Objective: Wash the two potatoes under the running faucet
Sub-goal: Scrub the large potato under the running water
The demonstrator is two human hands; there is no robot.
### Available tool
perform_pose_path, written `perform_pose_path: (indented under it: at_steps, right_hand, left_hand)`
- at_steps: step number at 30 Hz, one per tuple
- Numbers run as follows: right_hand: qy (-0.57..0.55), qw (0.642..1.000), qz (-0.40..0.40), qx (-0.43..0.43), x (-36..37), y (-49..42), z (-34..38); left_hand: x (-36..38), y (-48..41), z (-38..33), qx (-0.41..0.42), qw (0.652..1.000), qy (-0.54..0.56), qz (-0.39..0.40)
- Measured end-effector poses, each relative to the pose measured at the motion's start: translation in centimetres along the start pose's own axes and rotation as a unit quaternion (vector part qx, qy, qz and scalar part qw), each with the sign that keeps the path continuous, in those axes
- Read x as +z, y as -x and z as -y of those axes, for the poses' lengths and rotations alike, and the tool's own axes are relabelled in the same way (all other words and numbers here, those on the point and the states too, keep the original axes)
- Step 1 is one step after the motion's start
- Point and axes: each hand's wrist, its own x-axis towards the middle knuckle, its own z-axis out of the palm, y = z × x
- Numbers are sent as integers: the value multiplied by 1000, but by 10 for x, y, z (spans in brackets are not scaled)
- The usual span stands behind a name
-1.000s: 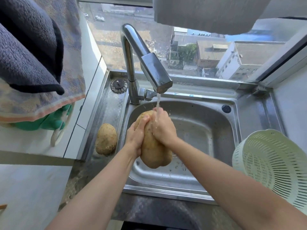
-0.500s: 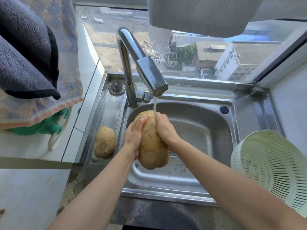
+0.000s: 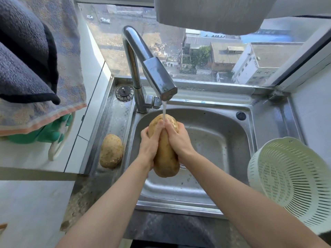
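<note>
A long tan potato (image 3: 165, 158) is held upright over the steel sink (image 3: 223, 140), its top under the thin stream from the chrome faucet (image 3: 154, 72). My left hand (image 3: 150, 142) grips its left side and my right hand (image 3: 179, 138) grips its right side, thumbs meeting near the top where the water lands. A second, rounder potato (image 3: 111, 151) lies on the sink's left ledge, apart from both hands.
A white plastic colander (image 3: 286, 178) sits tilted at the sink's right edge. A drain plug (image 3: 124, 93) lies on the ledge by the faucet base. Towels (image 3: 32, 68) and a green item (image 3: 44, 135) hang at the left. A window stands behind the sink.
My right hand slid from the potato's top down its right side, and my left thumb moved up to meet it. The potato stays under the stream.
</note>
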Motion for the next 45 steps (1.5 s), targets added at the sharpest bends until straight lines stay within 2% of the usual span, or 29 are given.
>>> perform_pose_path:
  at_steps: [2,5,8,9,11,12,14,18,20,22,23,25,28,29,31,33,37,38,39,42,43,44,45]
  right_hand:
    - [44,999,-20,-25,6,5,-1]
    - [147,987,-11,-61,12,23,1]
    - [293,943,2,-158,15,27,6]
    - [296,939,15,-177,15,19,12]
    - [279,946,65,-151,10,-6,27]
    - [272,950,82,-128,5,-17,34]
    - [279,952,60,-110,1,-22,36]
    - [287,933,22,-215,14,25,2]
    - [257,948,33,-184,12,8,6]
    - [276,957,36,-88,3,-19,26]
    - [285,956,26,-66,2,-29,31]
    - [306,947,14,-99,9,-16,24]
    - [383,900,15,-207,21,17,7]
    - [371,905,27,-206,19,10,7]
    - [328,935,42,-127,8,-17,22]
    - [340,935,34,-90,1,-32,33]
    - [335,920,6,-204,18,26,14]
    - [330,920,8,-210,17,28,11]
    - [305,932,19,-194,14,20,13]
    - [269,961,39,-45,0,-28,39]
    - [269,963,31,-19,-1,-36,45]
    - [293,956,23,-18,0,-33,41]
    - [313,948,20,-53,6,-21,32]
  left_hand:
    - [0,-1,-6,2,1000,9,0]
    - [-7,-6,-6,-54,995,54,67]
    - [-11,-4,-1,-60,985,115,117]
    - [-11,-5,1,-67,978,153,125]
    - [-9,-2,-1,-77,965,211,133]
    - [-8,-1,-2,-79,965,209,138]
    - [-6,-3,-3,-82,969,189,139]
    - [-7,-11,0,-73,973,173,134]
    - [-7,-12,-1,-65,973,176,134]
    - [-4,-12,2,-69,972,178,139]
    - [-2,-11,2,-73,970,183,143]
    - [-1,-13,6,-82,968,194,136]
    - [-4,-21,8,-53,973,191,116]
    - [-6,-22,8,-50,973,189,120]
    - [-6,-21,7,-62,971,192,132]
    - [-5,-18,7,-71,972,178,135]
    - [-7,-23,7,-53,981,154,102]
    - [-8,-24,7,-48,982,152,102]
    - [-8,-22,5,-48,981,155,105]
    - [-5,-18,3,-66,977,163,118]
    - [-3,-16,3,-73,976,164,121]
    - [-3,-16,4,-77,977,161,113]
    - [-3,-16,5,-72,979,165,99]
